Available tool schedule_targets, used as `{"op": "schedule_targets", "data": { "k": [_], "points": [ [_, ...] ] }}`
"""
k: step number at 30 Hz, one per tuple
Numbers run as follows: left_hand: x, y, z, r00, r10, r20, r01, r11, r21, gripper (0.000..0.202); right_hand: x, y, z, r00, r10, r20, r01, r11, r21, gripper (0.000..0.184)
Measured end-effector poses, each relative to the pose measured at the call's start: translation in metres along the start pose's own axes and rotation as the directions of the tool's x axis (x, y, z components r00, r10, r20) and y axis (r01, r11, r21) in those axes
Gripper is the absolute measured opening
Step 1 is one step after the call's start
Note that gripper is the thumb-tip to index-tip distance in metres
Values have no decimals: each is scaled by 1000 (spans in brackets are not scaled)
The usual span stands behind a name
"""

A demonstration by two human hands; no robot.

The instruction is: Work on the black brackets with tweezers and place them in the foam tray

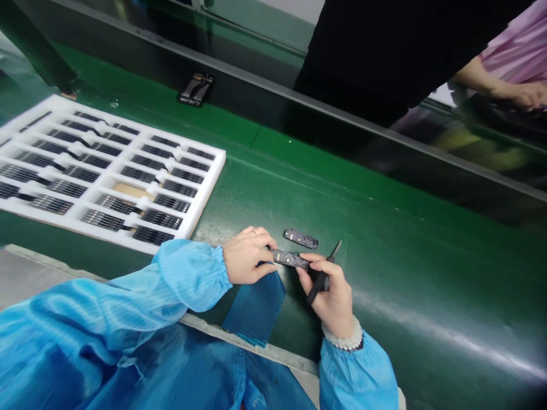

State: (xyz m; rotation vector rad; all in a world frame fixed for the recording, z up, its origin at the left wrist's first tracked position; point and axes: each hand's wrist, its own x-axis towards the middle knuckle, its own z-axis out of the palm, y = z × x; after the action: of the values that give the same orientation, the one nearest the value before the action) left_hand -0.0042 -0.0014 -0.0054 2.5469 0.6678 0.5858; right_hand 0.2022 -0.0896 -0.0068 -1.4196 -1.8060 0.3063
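A small dark elongated electronic part [289,259] is held level between my two hands above the green bench. My left hand [251,255] pinches its left end with thumb and fingers. At the other end, the fingertips of my right hand [331,293] grip it. Tucked across the right hand is a black-handled tool [318,285] with a thin pointed tip; its exact kind I cannot tell. Just beyond lies a similar dark part [301,238], flat on the bench and apart from my hands. Below the held part is a blue sheet [258,307] with a dotted pattern.
On the left stands a white foam tray [220,165] with rows of dark flat parts in its slots. A black device [196,89] lies toward the back by a raised dark rail [265,85]. Across it, another person's hand [523,95] is at work near a pink sleeve.
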Motion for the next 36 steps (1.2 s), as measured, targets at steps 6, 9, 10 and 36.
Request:
{"op": "schedule_targets", "data": {
  "k": [6, 9, 10, 36],
  "points": [
    [1, 0, -1, 1000, 13, 4, -13, 999, -35, 19, 7, 19, -2, 982, 89, -165, -74, 993, 91, 28],
    [1, 0, -2, 999, 33, 8, -32, 999, -32, 20, 17, 27, 1, 968, 163, -192, -149, 985, 84, 26],
    [1, 0, -2, 999, 39, 2, -39, 999, -28, 20, 21, 29, 1, 968, 183, -175, -172, 982, 72, 25],
    [8, 4, -13, 998, -56, -28, 40, 918, -394, 29, -2, -29, 5, 985, 160, 63, -167, 979, 120, 17]
  ]
}}
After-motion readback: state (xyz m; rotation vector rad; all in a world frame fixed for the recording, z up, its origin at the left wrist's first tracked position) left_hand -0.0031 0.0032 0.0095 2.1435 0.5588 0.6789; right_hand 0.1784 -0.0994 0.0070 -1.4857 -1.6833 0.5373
